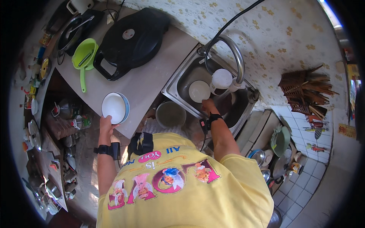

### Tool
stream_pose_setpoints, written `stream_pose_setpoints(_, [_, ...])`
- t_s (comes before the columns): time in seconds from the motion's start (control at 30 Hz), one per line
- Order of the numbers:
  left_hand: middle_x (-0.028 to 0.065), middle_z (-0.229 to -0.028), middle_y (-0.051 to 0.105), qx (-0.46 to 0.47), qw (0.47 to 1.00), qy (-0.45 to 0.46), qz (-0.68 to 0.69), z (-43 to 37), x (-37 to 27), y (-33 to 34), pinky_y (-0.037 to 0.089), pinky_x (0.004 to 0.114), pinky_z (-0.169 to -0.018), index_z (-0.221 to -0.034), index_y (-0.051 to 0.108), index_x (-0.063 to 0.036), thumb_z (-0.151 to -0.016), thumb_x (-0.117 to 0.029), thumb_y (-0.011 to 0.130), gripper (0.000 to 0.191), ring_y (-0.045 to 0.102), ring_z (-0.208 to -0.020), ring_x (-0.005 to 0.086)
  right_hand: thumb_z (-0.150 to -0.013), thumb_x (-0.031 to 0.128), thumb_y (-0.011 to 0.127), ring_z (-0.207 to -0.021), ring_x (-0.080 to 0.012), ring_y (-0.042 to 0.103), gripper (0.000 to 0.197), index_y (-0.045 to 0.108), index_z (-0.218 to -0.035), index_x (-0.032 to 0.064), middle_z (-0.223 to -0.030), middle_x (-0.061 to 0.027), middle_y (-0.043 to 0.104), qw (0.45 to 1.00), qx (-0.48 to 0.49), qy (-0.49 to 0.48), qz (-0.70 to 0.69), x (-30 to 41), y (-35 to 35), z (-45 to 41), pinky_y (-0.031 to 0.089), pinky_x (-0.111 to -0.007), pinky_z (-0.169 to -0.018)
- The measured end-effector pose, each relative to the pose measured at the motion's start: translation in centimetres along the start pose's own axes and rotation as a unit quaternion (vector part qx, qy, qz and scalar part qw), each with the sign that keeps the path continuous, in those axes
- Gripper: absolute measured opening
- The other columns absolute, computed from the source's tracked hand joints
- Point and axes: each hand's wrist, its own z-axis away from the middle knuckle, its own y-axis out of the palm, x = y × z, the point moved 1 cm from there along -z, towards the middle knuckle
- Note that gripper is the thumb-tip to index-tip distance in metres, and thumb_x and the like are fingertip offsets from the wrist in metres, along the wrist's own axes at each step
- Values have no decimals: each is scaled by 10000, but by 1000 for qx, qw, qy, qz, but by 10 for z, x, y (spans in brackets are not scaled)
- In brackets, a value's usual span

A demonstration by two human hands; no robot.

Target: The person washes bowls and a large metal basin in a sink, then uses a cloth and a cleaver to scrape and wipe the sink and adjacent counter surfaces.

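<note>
My left hand [106, 126] grips the near rim of a white bowl [113, 108] at the corner of the countertop. The blue outer side of a bowl [126, 106] shows along its right edge; I cannot tell whether this is a second, stacked bowl. My right hand [209, 106] reaches into the stainless steel sink [182, 81], fingers at the near rim of another white bowl [199, 91]. Part of that grip is hidden. Beside this bowl, a white round fitting [222, 79] hangs near the end of the curved faucet [239, 55].
A black electric griddle [134, 42] and a green strainer [82, 55] occupy the grey countertop [154, 75]. Below the sink's left edge stands a bucket [171, 114]. A wall basket [292, 82] holds chopsticks. Lids and a green basin [281, 141] lie to the right.
</note>
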Motion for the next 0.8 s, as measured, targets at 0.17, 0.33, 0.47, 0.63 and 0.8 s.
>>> stream_pose_setpoints(0.17, [179, -918, 537, -1, 1000, 2, 3, -3, 2, 0, 532, 370, -468, -1106, 392, 42, -733, -63, 406, 389, 600, -702, 289, -762, 103, 527, -848, -284, 550, 264, 489, -1003, 1, -942, -128, 541, 878, 32, 41, -476, 4, 8, 3, 493, -403, -641])
stream_pose_setpoints(0.33, [174, -934, 539, -7, 1000, 6, 14, -2, 5, -3, 531, 387, -500, -1116, 394, 33, -744, -82, 428, 392, 597, -728, 294, -778, 42, 484, -811, -253, 560, 237, 478, -1009, -10, -947, -130, 531, 877, 95, 5, -471, 23, 2, 22, 523, -352, -637])
stream_pose_setpoints(0.47, [169, -975, 523, -11, 1000, -5, -6, -10, -1, 3, 535, 413, -538, -1131, 395, 30, -740, -87, 458, 413, 578, -811, 307, -797, 42, 469, -808, -224, 557, 195, 489, -986, -2, -926, -107, 542, 859, 140, -79, -486, -37, -23, 7, 528, -322, -642])
stream_pose_setpoints(0.63, [173, -1003, 502, -38, 998, 4, 54, 14, 6, 3, 533, 447, -564, -1162, 370, 37, -740, -83, 454, 446, 569, -832, 312, -797, 42, 466, -765, -219, 548, 159, 483, -945, -14, -871, -107, 533, 843, 90, -19, -530, -40, -56, 72, 527, -304, -624])
stream_pose_setpoints(0.8, [167, -1033, 498, -13, 994, 31, 104, 2, 18, 9, 531, 460, -549, -1182, 378, -10, -736, -13, 410, 447, 557, -861, 328, -793, 24, 430, -746, -215, 537, 192, 461, -969, -47, -888, -123, 521, 821, -17, -16, -571, -34, -71, 75, 513, -254, -623])
